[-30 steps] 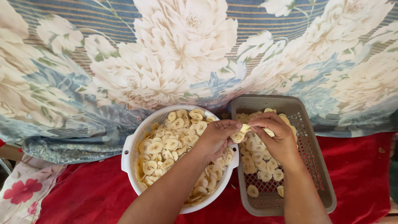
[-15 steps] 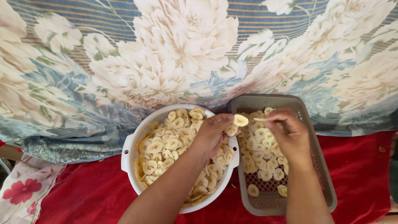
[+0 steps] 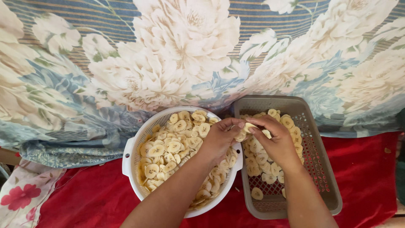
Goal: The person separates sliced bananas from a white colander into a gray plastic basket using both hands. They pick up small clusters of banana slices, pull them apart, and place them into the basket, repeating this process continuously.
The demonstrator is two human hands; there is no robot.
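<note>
1. Fingertips of the left hand (image 3: 220,140) and right hand (image 3: 276,141) met over the gap between two containers, pinched together on a small clump of pale banana slices (image 3: 246,129); fingers were curled, not spread.
2. The held slices were thin, round, cream-yellow discs with a darker centre; they appeared stuck together.
3. The left wrist lay across a round white plastic colander (image 3: 134,145) with a slotted wall and side handle, heaped with loose slices (image 3: 168,150).
4. The right forearm lay over a rectangular grey-brown plastic basket (image 3: 314,126) with a perforated mesh floor; separated slices (image 3: 259,162) covered its near-left part in a single layer.
5. Both containers sat touching on a red, plush-textured cloth (image 3: 84,198).
6. A floral-printed fabric (image 3: 168,59) in cream, blue and green draped behind, softly folded.
</note>
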